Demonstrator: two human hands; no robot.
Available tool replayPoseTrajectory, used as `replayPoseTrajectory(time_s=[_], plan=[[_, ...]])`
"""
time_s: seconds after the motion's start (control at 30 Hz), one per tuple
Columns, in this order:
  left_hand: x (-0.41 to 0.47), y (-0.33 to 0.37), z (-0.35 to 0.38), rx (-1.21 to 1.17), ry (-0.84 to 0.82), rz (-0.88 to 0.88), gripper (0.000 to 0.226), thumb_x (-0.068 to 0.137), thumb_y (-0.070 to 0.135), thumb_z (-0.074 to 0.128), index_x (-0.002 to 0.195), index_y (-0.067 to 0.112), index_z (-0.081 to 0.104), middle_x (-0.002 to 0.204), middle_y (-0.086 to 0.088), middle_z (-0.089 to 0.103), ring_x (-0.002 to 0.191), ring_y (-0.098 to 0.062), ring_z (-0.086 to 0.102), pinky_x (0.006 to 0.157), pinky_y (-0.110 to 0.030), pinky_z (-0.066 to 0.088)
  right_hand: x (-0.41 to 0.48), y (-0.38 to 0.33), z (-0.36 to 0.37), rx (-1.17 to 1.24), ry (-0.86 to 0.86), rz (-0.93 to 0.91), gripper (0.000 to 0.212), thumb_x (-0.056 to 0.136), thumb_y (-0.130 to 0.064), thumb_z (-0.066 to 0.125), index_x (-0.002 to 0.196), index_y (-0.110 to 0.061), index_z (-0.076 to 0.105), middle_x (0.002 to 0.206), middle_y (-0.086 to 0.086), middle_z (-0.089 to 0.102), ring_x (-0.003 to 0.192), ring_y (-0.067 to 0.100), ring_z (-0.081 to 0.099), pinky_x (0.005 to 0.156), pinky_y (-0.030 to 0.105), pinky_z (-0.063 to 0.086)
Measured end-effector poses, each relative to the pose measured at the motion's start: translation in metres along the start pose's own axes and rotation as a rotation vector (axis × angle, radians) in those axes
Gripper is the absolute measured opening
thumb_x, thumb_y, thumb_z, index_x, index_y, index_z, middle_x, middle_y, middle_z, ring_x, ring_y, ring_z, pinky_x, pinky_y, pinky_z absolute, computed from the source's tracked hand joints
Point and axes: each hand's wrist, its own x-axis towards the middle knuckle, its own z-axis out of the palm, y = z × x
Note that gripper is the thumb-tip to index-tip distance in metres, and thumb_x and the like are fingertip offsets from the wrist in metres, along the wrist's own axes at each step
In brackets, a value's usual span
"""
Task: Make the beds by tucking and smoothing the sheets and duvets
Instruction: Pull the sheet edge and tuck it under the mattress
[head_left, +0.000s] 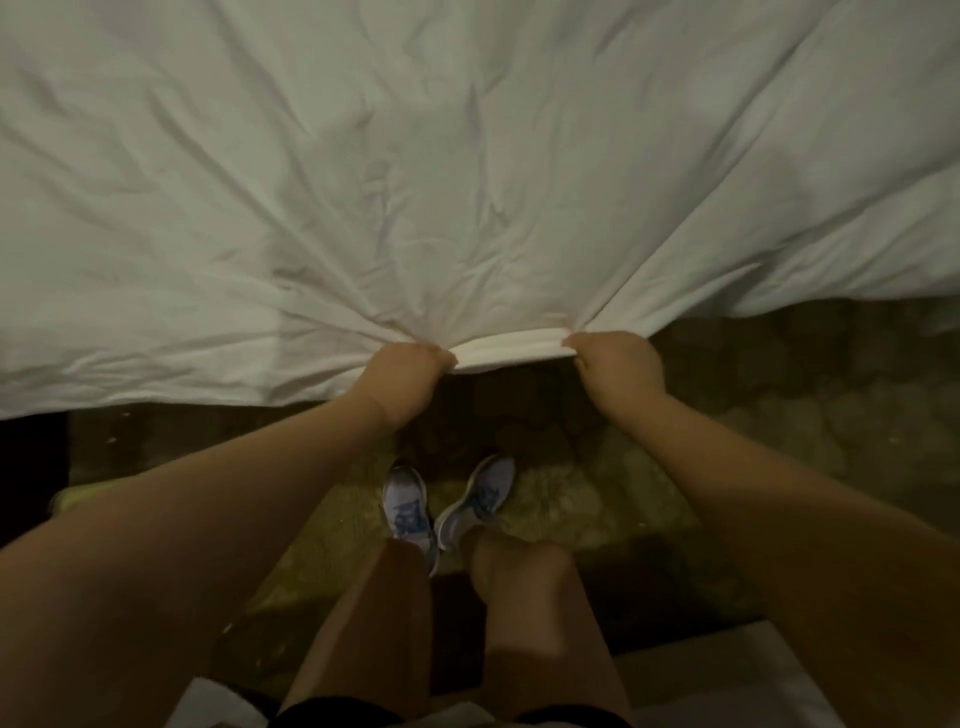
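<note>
Left hand and right hand each grip the near hem of the white duvet, set close together. Creases fan from both grips: likely pulling it taut over the bed, above the carpet.

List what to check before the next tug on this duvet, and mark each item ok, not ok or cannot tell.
1. Left hand grips the duvet edge: ok.
2. Right hand grips the same edge: ok.
3. Duvet surface smooth: not ok, creases fan out from both grips.
4. Edge flat between the hands: not ok, it is bunched into folds there.
5. Shoes clear of the fabric: ok, both stand on the carpet, apart from the hem.
6. Far side of the duvet lies square on the bed: cannot tell, it is out of view.
</note>
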Motion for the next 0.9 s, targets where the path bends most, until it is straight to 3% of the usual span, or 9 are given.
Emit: replayPoseTrajectory(time_s=[0.13,0.2,0.37,0.53,0.63,0.73,0.8,0.9], plan=[[0.001,0.001,-0.024,-0.104,0.028,0.009,0.047,0.096,0.025,0.046,0.141,0.016,0.039,0.142,-0.007,0.04,0.125,-0.028,0.044,0.098,-0.036,0.037,-0.009,0.0,-0.009,-0.129,-0.032,-0.112,0.047,0.1,-0.036,0.042,0.145,-0.025,0.036,0.149,0.002,0.039,0.137,0.022,0.033,0.112,0.038,0.018],[0.001,0.02,-0.041,-0.134,0.12,0.025,0.053,0.094,0.031,0.051,0.142,0.012,0.037,0.144,-0.009,0.039,0.126,-0.03,0.044,0.099,-0.037,0.036,-0.022,0.003,-0.019,-0.088,0.018,-0.069,0.055,0.099,-0.04,0.043,0.149,-0.026,0.026,0.153,0.0,0.031,0.142,0.02,0.024,0.116,0.043,0.011],[0.029,0.098,-0.094,-0.157,0.252,0.097,0.051,0.095,0.036,0.05,0.139,0.012,0.043,0.139,-0.01,0.047,0.12,-0.03,0.049,0.097,-0.037,0.038,-0.032,0.034,-0.073,-0.044,0.13,-0.007,0.052,0.1,-0.038,0.042,0.148,-0.025,0.028,0.154,-0.002,0.031,0.143,0.018,0.022,0.116,0.044,0.011],[0.079,0.179,-0.129,-0.185,0.365,0.175,0.032,0.09,0.031,0.06,0.111,0.007,0.061,0.113,-0.013,0.061,0.095,-0.033,0.059,0.078,-0.038,0.045,-0.034,0.122,-0.116,0.017,0.24,0.061,0.049,0.1,-0.04,0.04,0.147,-0.025,0.033,0.152,-0.001,0.035,0.142,0.018,0.026,0.116,0.041,0.008],[0.116,0.227,-0.135,-0.193,0.354,0.206,0.024,0.088,0.026,0.063,0.101,0.006,0.063,0.105,-0.014,0.062,0.088,-0.035,0.06,0.072,-0.038,0.046,-0.031,0.195,-0.125,0.058,0.306,0.087,0.044,0.1,-0.039,0.043,0.14,-0.021,0.045,0.142,0.002,0.048,0.135,0.019,0.037,0.115,0.038,0.01],[0.155,0.277,-0.131,-0.254,0.327,0.181,0.026,0.092,0.026,0.057,0.111,0.008,0.061,0.116,-0.011,0.059,0.096,-0.033,0.06,0.077,-0.034,0.044,-0.023,0.272,-0.122,0.06,0.268,0.058,0.041,0.099,-0.039,0.043,0.135,-0.02,0.052,0.136,0.003,0.054,0.129,0.019,0.044,0.114,0.038,0.016],[0.182,0.312,-0.134,-0.284,0.303,0.111,0.034,0.096,0.031,0.05,0.125,0.014,0.054,0.13,-0.005,0.054,0.109,-0.027,0.056,0.085,-0.03,0.04,-0.011,0.321,-0.121,0.038,0.238,0.037,0.042,0.1,-0.041,0.041,0.136,-0.022,0.05,0.138,0.001,0.052,0.13,0.018,0.042,0.114,0.038,0.017],[0.217,0.354,-0.141,-0.272,0.263,0.026,0.038,0.098,0.033,0.044,0.133,0.018,0.048,0.136,-0.003,0.051,0.113,-0.025,0.054,0.088,-0.029,0.039,0.008,0.382,-0.125,0.051,0.162,-0.006,0.044,0.1,-0.042,0.041,0.14,-0.024,0.044,0.145,-0.001,0.045,0.134,0.017,0.037,0.115,0.037,0.019]])
